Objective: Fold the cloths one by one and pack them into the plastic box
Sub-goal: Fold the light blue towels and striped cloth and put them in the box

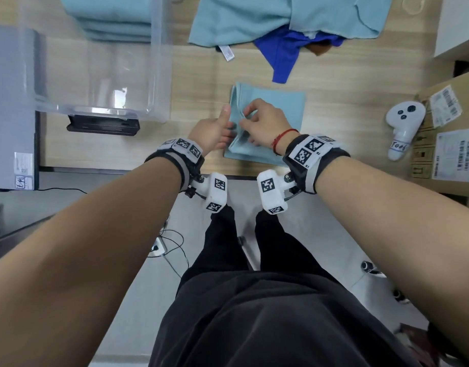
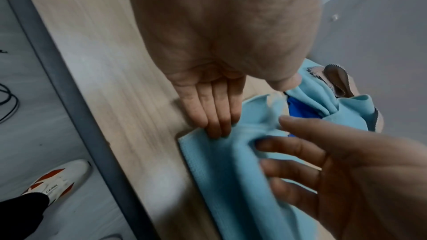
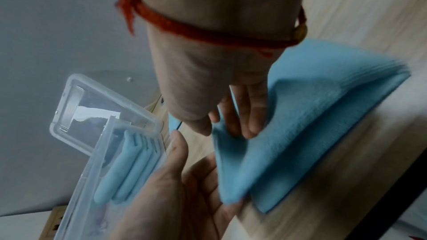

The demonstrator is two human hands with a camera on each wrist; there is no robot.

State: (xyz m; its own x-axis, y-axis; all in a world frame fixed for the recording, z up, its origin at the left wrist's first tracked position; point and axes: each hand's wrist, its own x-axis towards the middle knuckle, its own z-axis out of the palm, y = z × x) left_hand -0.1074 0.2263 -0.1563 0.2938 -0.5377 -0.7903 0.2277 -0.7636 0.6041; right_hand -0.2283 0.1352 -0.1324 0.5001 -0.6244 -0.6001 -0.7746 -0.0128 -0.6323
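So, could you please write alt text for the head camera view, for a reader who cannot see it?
Seen from above, the left hand and right hand work the left edge of a folded light blue cloth on a wooden table. A clear plastic box holding folded cloths stands to the left, and unfolded cloths lie beyond.

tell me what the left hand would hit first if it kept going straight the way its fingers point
The left hand has its fingers already at the left edge of the folded light blue cloth, so that cloth comes first. Beyond it, probably the right hand resting on the cloth, though depth is unclear.
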